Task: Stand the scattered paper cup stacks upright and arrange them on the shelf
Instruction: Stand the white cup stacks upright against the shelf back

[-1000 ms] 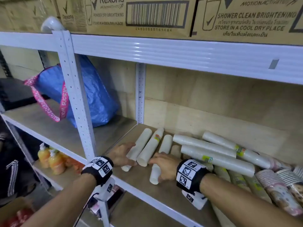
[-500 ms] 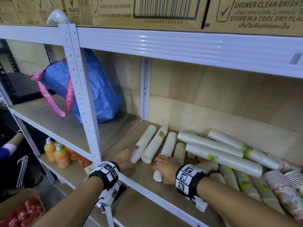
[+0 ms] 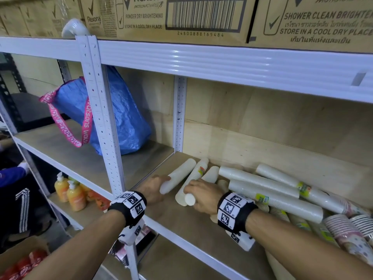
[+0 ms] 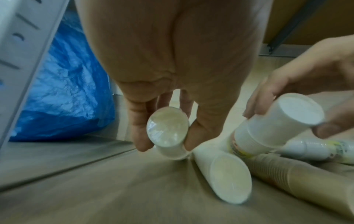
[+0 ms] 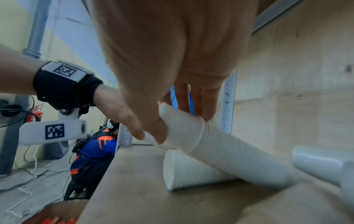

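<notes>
Several white paper cup stacks lie flat on the wooden shelf board (image 3: 181,227). My left hand (image 3: 161,184) pinches the near base end of the leftmost white stack (image 3: 179,174); in the left wrist view my left hand (image 4: 165,145) holds that stack's end (image 4: 167,130) between thumb and fingers, just above the board. My right hand (image 3: 193,190) grips the near end of a ribbed white stack (image 5: 210,144). That end is raised, and the stack leans across another lying stack (image 5: 191,171).
Long white stacks (image 3: 262,178) and patterned cup stacks (image 3: 343,229) are piled to the right. A blue bag (image 3: 125,122) sits in the left bay behind the white post (image 3: 101,122). Cardboard boxes (image 3: 181,15) fill the shelf above. Soap bottles (image 3: 72,197) stand below.
Both hands have closed round the near ends of their stacks. The right hand's stack end has risen off the board; the left stack's end has come slightly up and forward.
</notes>
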### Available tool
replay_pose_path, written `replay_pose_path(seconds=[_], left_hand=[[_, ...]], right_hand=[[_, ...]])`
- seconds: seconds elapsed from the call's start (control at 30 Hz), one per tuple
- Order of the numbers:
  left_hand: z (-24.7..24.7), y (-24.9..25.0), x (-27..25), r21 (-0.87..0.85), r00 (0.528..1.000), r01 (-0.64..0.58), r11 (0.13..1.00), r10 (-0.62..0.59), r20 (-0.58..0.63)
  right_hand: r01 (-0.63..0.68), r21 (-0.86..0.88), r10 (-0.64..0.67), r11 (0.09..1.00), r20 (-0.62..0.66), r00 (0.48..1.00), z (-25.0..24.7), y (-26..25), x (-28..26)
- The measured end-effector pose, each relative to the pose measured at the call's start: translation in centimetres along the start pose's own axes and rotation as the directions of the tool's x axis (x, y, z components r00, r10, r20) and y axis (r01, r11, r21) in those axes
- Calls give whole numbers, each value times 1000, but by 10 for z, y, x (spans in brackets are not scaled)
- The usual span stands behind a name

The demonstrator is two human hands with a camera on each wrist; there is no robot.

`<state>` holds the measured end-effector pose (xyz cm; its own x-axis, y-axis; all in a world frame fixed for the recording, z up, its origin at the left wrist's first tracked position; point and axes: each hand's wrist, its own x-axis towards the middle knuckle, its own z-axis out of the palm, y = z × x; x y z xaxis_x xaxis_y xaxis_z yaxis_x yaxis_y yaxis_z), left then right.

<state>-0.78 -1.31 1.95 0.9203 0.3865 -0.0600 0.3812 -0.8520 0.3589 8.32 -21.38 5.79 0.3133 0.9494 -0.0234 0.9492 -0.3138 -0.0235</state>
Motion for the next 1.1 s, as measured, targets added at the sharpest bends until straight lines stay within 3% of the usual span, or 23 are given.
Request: replay_pose_path(seconds=[0.13,0.3,0.47,0.63,0.87,1.1], left_hand=[[-25,10,7,32,999,-21,999,22,-47],[-56,32,16,-3,983,-64,998,63,-173],[-79,53,22,-88,949,-135,987,103,-297],[-96,68,32,-138,924,-172,975,111,-365],[-124,75,53,-161,916,-181,970,106,-386],[-157,81,71,-160,906,-178,971,98,-412]], right_hand=[[-39,58,48,998,-173,984,-30,3,4],[-136,95,161,986,-347,924,-69,12,10],[-223,179,281,958,-440,853,-103,22,14],[-227,228,317,947,-540,780,-138,28,15],[-204,299,346,932,-573,743,-169,38,28],[-208,385,394,899,-505,768,-173,59,61]])
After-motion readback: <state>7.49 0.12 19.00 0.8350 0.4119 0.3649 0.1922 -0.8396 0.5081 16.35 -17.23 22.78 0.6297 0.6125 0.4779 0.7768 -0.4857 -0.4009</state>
